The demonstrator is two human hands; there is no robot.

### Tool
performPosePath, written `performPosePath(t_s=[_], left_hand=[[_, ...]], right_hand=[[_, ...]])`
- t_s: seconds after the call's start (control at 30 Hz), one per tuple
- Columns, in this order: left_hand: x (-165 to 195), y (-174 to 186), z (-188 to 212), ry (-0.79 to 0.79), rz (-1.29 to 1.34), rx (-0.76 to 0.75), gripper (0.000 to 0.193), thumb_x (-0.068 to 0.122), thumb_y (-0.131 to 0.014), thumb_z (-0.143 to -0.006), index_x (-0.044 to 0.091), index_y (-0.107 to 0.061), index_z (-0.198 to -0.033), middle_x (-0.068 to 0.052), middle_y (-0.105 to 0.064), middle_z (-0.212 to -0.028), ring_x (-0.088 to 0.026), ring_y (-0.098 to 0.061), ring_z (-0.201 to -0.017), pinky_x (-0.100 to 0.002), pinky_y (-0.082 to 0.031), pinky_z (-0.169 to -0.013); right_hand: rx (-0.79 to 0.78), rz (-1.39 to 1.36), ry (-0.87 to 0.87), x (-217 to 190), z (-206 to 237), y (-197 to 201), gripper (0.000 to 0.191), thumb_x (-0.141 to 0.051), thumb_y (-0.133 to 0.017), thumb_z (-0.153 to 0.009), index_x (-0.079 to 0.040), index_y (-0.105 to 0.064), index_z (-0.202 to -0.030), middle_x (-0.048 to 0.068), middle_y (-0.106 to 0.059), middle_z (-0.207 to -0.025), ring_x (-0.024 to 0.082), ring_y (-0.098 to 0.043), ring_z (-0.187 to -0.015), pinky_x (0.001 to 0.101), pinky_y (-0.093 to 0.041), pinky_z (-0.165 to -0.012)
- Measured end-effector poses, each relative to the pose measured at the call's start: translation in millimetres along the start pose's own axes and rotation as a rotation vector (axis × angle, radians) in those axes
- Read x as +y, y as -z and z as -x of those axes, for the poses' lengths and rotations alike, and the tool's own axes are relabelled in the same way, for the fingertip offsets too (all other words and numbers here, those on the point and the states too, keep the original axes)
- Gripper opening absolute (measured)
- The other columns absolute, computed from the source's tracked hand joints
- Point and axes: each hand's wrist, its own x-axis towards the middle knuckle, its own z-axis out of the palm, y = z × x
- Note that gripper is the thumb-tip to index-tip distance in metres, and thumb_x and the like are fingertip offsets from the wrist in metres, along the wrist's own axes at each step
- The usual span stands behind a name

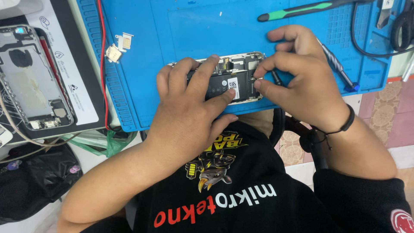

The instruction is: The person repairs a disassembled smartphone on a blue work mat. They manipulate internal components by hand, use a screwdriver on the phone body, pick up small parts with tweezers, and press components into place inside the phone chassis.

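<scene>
So the opened phone [224,80] is lying flat near the front edge of the blue repair mat [142,39], long axis running left to right across the person's body, insides facing up. You can see the black battery [220,86] filling most of the middle and the small board parts along the far edge.

The left hand [189,108] is basically on top of it. Palm sits on the near side, fingers spread flat over the left half, thumb pressed along the near edge of the battery. It's pinning the phone down rather than closing around it, so a loose, flat hold.

The right hand [302,80] comes in from the right end. Thumb and forefinger are pinched nearly together around a thin dark tool [277,78], looks like a small screwdriver, with the tip pointing left at the phone's right end. Whether the tip is actually touching a screw is hard to tell, the fingers cover it.

Off to the side: two small metal plates [118,46] on the mat, a green-handled tool [297,11] at the far edge, another gutted phone shell [30,82] well to the left.
</scene>
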Motion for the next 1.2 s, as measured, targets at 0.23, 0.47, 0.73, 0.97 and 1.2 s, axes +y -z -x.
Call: performPosePath(t_s=[0.23, 0.47, 0.73, 0.97, 1.2], left_hand=[[1, 0, 2, 0.000, -0.001, 0.006, 0.040, 0.037, -0.083, -0.085, 0.012, -0.080, -0.115, -0.022, -0.047, -0.149, -0.042, -0.039, -0.133, -0.062, -0.027, -0.114], [1, 0, 1, -0.003, -0.008, 0.004, 0.040, 0.037, -0.083, -0.085, 0.012, -0.080, -0.116, -0.022, -0.047, -0.149, -0.042, -0.038, -0.133, -0.062, -0.027, -0.114], [1, 1, 1, 0.001, -0.013, 0.003, 0.038, 0.037, -0.083, -0.085, 0.013, -0.080, -0.115, -0.021, -0.048, -0.149, -0.041, -0.039, -0.132, -0.062, -0.028, -0.113], [3, 1, 0, -0.004, -0.021, 0.012, 0.039, 0.037, -0.084, -0.085, 0.013, -0.081, -0.115, -0.021, -0.048, -0.147, -0.042, -0.039, -0.131, -0.062, -0.028, -0.112], [2, 3, 0, 0.000, -0.016, 0.005, 0.038, 0.038, -0.083, -0.085, 0.013, -0.080, -0.114, -0.021, -0.048, -0.148, -0.041, -0.039, -0.131, -0.061, -0.029, -0.112]], right_hand=[[0.003, 0.051, 0.032, 3, 0, -3, 0.027, -0.008, -0.092, -0.080, -0.011, -0.074, -0.100, 0.014, -0.052, -0.140, 0.027, -0.055, -0.122, 0.0370, -0.051, -0.105], [0.001, 0.051, 0.054, -5, -2, 2, 0.026, -0.009, -0.091, -0.081, -0.011, -0.075, -0.101, 0.015, -0.054, -0.139, 0.027, -0.057, -0.120, 0.0378, -0.052, -0.104], [0.049, 0.133, 0.133, -20, -7, 7, 0.025, -0.004, -0.090, -0.071, -0.007, -0.077, -0.092, 0.019, -0.056, -0.126, 0.033, -0.059, -0.110, 0.0411, -0.053, -0.091], [-0.013, -0.002, -0.006, -7, -7, 5, 0.026, -0.009, -0.092, -0.079, -0.011, -0.076, -0.099, 0.014, -0.054, -0.139, 0.023, -0.059, -0.107, 0.0348, -0.054, -0.094], [0.075, 0.056, 0.094, -17, -3, 4, 0.026, -0.004, -0.090, -0.075, -0.009, -0.077, -0.097, 0.017, -0.054, -0.131, 0.031, -0.058, -0.117, 0.0387, -0.053, -0.095]])
